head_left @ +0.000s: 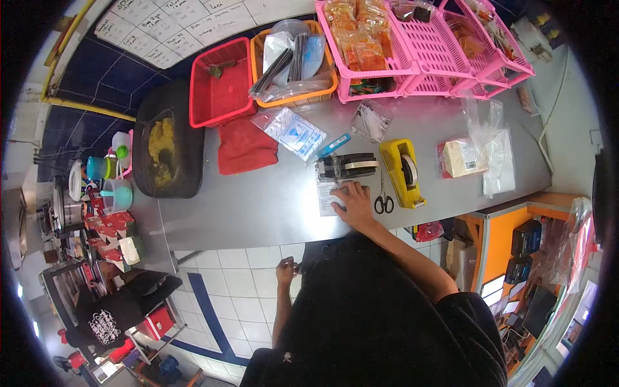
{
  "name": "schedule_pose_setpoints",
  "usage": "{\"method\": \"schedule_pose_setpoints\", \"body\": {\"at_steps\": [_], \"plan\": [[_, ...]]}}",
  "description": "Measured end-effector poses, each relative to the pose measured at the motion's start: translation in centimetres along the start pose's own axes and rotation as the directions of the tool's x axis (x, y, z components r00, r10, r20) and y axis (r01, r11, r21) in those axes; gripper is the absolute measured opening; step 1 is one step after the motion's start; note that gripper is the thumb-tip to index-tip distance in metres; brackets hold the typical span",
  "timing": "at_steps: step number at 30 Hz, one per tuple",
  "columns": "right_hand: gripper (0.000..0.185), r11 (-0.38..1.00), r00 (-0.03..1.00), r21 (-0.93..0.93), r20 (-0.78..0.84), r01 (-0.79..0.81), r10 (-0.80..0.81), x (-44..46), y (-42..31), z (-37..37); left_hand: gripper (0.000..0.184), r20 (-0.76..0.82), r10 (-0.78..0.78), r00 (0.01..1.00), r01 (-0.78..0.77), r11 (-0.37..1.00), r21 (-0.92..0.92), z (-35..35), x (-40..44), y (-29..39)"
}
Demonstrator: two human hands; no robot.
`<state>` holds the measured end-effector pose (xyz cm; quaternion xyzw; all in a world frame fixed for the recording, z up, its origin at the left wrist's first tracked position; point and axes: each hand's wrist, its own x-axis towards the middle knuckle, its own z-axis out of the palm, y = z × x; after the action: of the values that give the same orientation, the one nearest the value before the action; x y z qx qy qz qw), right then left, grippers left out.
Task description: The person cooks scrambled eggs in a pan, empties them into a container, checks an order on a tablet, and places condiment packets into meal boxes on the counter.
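Observation:
My right hand (pixel 353 203) lies on a printed sheet of paper (pixel 327 205) near the front edge of the metal table, its fingers spread. Just beyond the fingertips is a black tape dispenser (pixel 348 166) that covers part of the sheet. Scissors with black handles (pixel 384 204) and a yellow tape dispenser (pixel 401 173) are to the right of this hand. A blue cutter-like tool (pixel 333 145) lies farther back. Below the table's edge, my left hand (pixel 285 271) hangs beside my body with its fingers curled. What it holds, if anything, is hidden.
Pink baskets (pixel 425 48) with packets, an orange basket (pixel 293 58) and a red tray (pixel 221 84) line the back. At left are a red cloth (pixel 247 147) and a black tray (pixel 169 151) with yellow residue. A wrapped block (pixel 464 158) sits at right.

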<state>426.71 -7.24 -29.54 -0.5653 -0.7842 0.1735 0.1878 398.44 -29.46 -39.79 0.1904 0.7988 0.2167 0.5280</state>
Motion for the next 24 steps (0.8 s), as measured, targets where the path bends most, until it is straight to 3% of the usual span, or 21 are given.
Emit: {"method": "schedule_pose_setpoints", "body": {"at_steps": [4,7,9,11,13,16,19,23,24], "plan": [[0.03,0.999,1.0,0.035,-0.024,0.004,-0.003,-0.1,0.0,0.0,0.031,-0.015,0.078,0.997,-0.078,0.997,0.015,0.1,0.6,0.2],[0.029,0.999,1.0,0.035,-0.01,-0.009,0.009,0.0,-0.2,-0.3,0.033,0.004,0.001,1.0,-0.002,0.997,0.071,0.0,0.4,0.5],[0.029,0.999,1.0,0.041,-0.019,-0.011,0.012,0.0,-0.1,-0.2,0.032,0.011,0.09,0.996,-0.091,0.995,0.046,0.0,0.0,0.2],[0.029,0.999,1.0,0.047,-0.025,-0.009,0.01,-0.1,-0.1,-0.2,0.032,0.004,0.014,1.0,-0.014,0.999,0.051,-0.1,0.0,0.1],[0.03,0.999,1.0,0.028,-0.012,-0.015,0.015,0.0,-0.2,-0.1,0.031,-0.004,0.101,0.995,-0.1,0.983,0.155,-0.3,-0.2,0.2],[0.03,1.0,0.999,0.021,-0.035,-0.006,0.007,-0.2,0.0,0.4,0.031,-0.029,0.051,0.998,-0.045,0.98,0.196,-0.3,-0.6,0.5],[0.031,1.0,0.996,0.017,-0.082,0.022,-0.02,-0.2,-0.4,-0.2,0.029,-0.018,-0.001,1.0,0.002,0.999,0.044,-0.2,0.8,-2.5],[0.031,1.0,1.0,0.007,-0.008,0.024,-0.024,0.4,-0.9,-1.1,0.025,-0.076,0.011,0.997,-0.007,0.999,0.051,0.3,-0.5,-0.5],[0.031,1.0,0.999,0.023,0.035,-0.015,0.015,0.1,-0.9,-1.0,0.026,-0.041,-0.029,0.999,0.028,0.999,-0.034,0.4,-0.6,-0.4]]}}
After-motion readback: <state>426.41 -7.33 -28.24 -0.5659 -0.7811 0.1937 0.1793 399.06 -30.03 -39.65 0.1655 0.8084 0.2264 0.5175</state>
